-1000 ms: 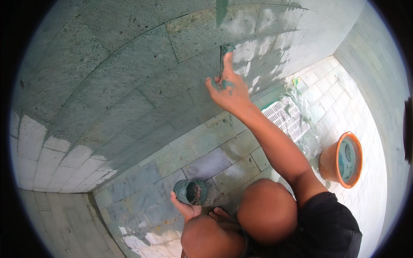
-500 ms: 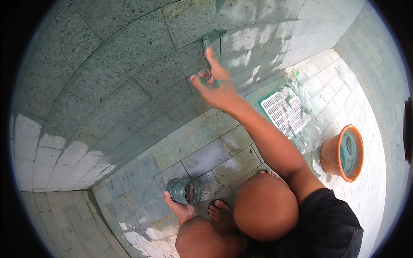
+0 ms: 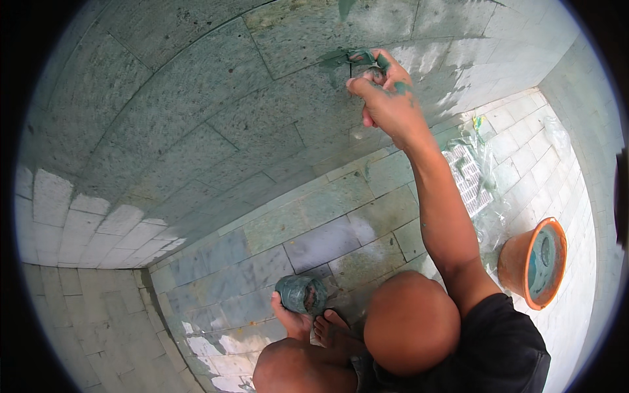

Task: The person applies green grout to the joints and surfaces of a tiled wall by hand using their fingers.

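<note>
Two hands are at work well apart: the right hand up at the tiled wall, the left hand low over the tiled floor. A short dark gap between wall tiles, its long axis running up and down in the view, lies just left of the right hand's fingers, with a smear of green paste across its top end. The right hand is by far the nearer to it. Its grip is bent, with fingertips at the paste; whether anything is pinched in it I cannot tell. The left grip is closed around the side of a small green tub, which is tilted with its mouth toward the right, below and left of the gap. An orange bucket with green paste inside stands on the floor, to the right of the right forearm.

Compared with half a second ago, the right hand has crossed from the left side of the gap to the right, and the smear now reaches farther right along the joint. The left hand keeps hold of the tub.
</note>
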{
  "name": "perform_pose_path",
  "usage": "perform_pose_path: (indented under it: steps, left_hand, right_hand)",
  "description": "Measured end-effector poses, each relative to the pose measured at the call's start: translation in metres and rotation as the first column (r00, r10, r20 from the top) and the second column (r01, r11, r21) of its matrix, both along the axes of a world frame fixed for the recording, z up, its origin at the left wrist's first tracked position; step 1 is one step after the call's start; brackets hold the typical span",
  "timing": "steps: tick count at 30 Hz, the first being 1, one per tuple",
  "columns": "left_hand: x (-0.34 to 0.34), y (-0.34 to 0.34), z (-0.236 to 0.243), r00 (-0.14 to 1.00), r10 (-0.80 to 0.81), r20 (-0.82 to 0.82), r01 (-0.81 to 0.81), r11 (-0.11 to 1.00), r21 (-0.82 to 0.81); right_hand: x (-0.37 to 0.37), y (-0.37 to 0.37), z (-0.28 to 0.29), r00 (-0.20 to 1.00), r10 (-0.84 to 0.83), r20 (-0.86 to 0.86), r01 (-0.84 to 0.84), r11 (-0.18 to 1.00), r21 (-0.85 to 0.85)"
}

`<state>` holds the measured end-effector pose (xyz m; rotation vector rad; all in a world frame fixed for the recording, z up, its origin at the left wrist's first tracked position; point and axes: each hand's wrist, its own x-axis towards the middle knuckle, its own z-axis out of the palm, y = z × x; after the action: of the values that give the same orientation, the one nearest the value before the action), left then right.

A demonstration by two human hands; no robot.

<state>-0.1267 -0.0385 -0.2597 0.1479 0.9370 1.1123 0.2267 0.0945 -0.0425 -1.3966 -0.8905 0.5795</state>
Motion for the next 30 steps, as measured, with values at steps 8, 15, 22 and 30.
perform_pose_path:
  steps: [8,15,22,30]
  left_hand:
    - [0.015,0.003,0.010,0.999,-0.011,-0.041,0.009,0.999,-0.045]
    - [0.029,0.000,-0.005,0.998,-0.043,-0.050,0.040,0.998,-0.049]
    - [0.034,-0.002,-0.009,0.996,-0.058,-0.069,0.052,0.996,-0.078]
    - [0.033,-0.003,-0.007,0.993,-0.082,-0.082,0.080,0.996,-0.027]
  right_hand:
    - [0.034,-0.004,-0.031,0.813,0.471,-0.341,-0.361,0.869,0.339]
    - [0.046,-0.003,-0.029,0.442,0.693,-0.570,-0.589,0.703,0.398]
    - [0.048,-0.018,-0.006,0.344,0.606,-0.717,-0.554,0.748,0.367]
    - [0.017,-0.005,-0.044,0.852,0.419,-0.315,-0.360,0.904,0.230]
